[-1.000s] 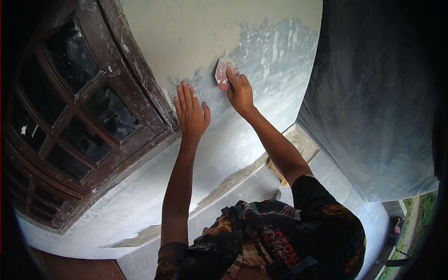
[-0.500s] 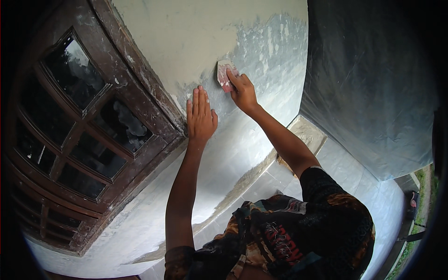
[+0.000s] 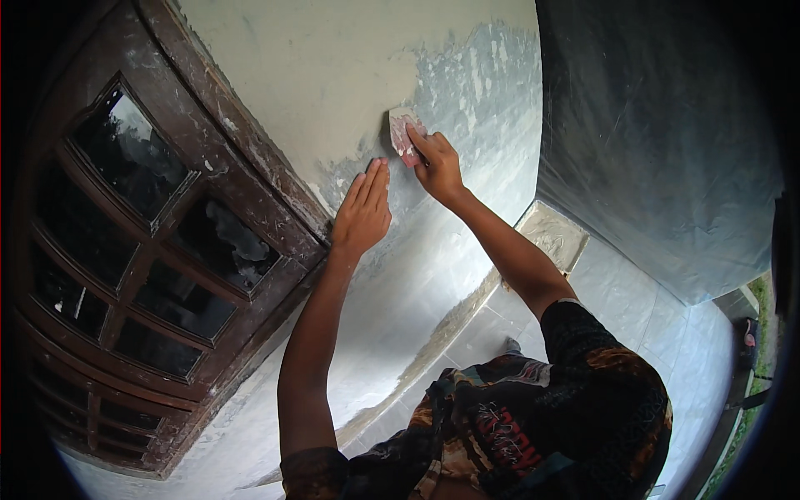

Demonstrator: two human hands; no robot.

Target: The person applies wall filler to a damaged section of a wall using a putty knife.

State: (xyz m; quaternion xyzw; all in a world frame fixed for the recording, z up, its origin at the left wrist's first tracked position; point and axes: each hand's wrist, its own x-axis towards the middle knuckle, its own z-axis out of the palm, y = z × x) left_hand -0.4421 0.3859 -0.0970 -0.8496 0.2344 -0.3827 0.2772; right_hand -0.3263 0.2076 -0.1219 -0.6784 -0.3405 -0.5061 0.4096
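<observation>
My right hand [image 3: 438, 171] grips a pinkish putty scraper [image 3: 403, 133] smeared with pale putty, the index finger stretched along its face. The scraper lies against the wall [image 3: 467, 158], at the border between a cream putty coat [image 3: 333, 75] and grey, patchy bare wall. Below and left of it, my left hand [image 3: 363, 208] rests on the wall with its fingers straight and close together. It holds nothing, and its fingertips are just short of the scraper.
A dark wooden door or window frame [image 3: 242, 142] with glass panes fills the left. At right hangs a dark sheet [image 3: 658, 150]. A shallow tray [image 3: 565, 218] of putty sits beyond my right forearm, above pale floor tiles [image 3: 617, 287].
My left hand has shifted slightly right, and its fingers now lean toward the scraper. The right hand and scraper keep nearly the same place. The view has turned a little.
</observation>
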